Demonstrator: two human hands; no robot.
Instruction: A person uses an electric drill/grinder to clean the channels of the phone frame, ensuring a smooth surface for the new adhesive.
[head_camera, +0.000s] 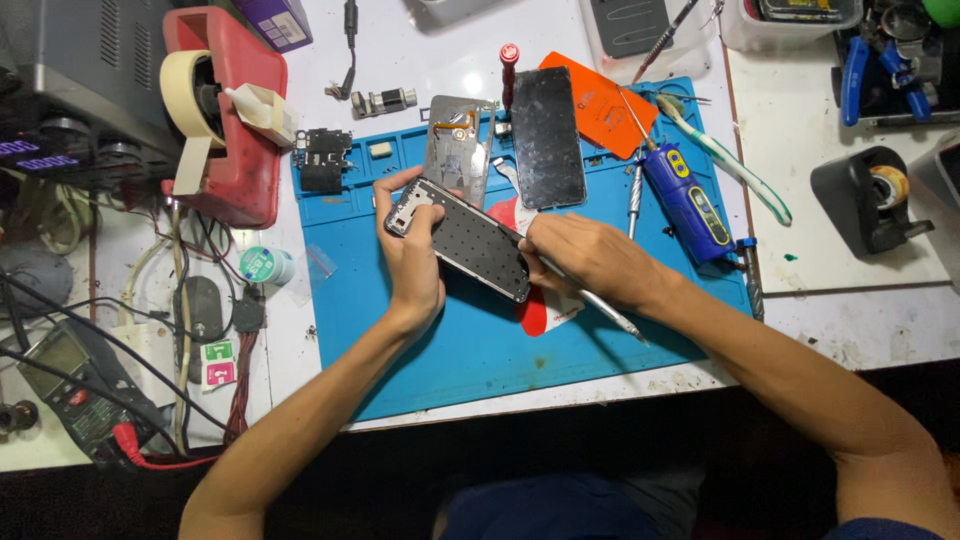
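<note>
My left hand (412, 262) grips a dark phone frame (465, 238) by its upper left end and holds it tilted above the blue work mat (470, 345). My right hand (585, 262) holds a thin metal tool (605, 308) like a pen, its tip at the frame's right end. A red triangular pick (540, 312) lies under the frame. Behind it on the mat rest a silver phone back plate (458, 148) and a black phone screen (547, 135).
A blue electric screwdriver (690, 200), a toothbrush (725, 160), an orange card (600, 112) and a red-handled screwdriver (509, 70) lie at the mat's back right. A red tape dispenser (225, 110), cables and a multimeter (75, 395) crowd the left. A black tape holder (870, 200) stands right.
</note>
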